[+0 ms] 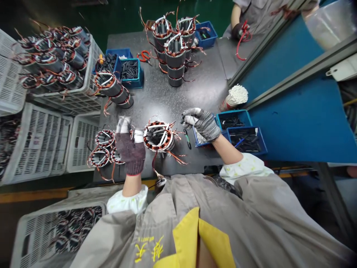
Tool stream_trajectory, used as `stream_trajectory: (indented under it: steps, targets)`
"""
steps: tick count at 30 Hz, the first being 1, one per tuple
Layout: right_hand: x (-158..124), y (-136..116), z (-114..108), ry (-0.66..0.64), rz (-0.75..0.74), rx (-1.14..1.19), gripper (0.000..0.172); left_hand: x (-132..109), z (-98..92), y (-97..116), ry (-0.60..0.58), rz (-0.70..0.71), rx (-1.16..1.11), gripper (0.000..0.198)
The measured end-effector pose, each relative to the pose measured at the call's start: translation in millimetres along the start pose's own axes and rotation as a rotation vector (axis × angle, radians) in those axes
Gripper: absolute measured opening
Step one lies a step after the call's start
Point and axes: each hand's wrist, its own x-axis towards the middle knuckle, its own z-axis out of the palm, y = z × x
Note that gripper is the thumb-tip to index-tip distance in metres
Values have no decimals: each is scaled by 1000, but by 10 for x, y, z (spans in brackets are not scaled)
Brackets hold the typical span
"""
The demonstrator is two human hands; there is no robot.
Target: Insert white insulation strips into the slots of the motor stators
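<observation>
One wound stator [158,137] looks heavy; we'd grip its sides. Left hand [129,149] open; right hand [205,124] curled, grip unclear.

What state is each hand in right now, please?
Left hand: open, beside the copper-wound core.
Right hand: curled; whether it holds anything cannot be told.

On workbench [145,102], near edge: wound stator [158,137] between left hand [129,147] and right hand [203,124]; pen [187,139] between stator and right hand; stator cluster [99,157] left of left hand. Farther back: stacked stators [175,59]. Right of right hand: parts bins [262,141], tube bundle [237,95] behind them. Left of bench: crate [95,56] with stators piled in it.
</observation>
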Motion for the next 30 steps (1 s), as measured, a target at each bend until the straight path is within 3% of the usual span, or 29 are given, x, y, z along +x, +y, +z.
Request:
stream_trajectory:
  steps: [3,6,9,16,20,24,30]
  targets:
    - [57,24,25,8,-12,2,65,-21,9,292,149,45,29,56]
    - [81,40,67,38,-14,3,63,21,164,429,-2,54,-47,48]
    - [73,85,131,44,-12,6,63,53,311,400,-123,24,-106,43]
    - [7,135,291,-17,-41,-124,61,41,313,365,-141,-7,-82,40]
    - [29,91,82,-93,-55,-260,54,59,314,357,-154,-17,-67,40]
    - [29,212,-147,5,20,-165,56,75,329,337,-155,-23,-55,39]
    - [154,444,-76,-114,-4,-223,38,68,348,295,-126,-7,-4,41]
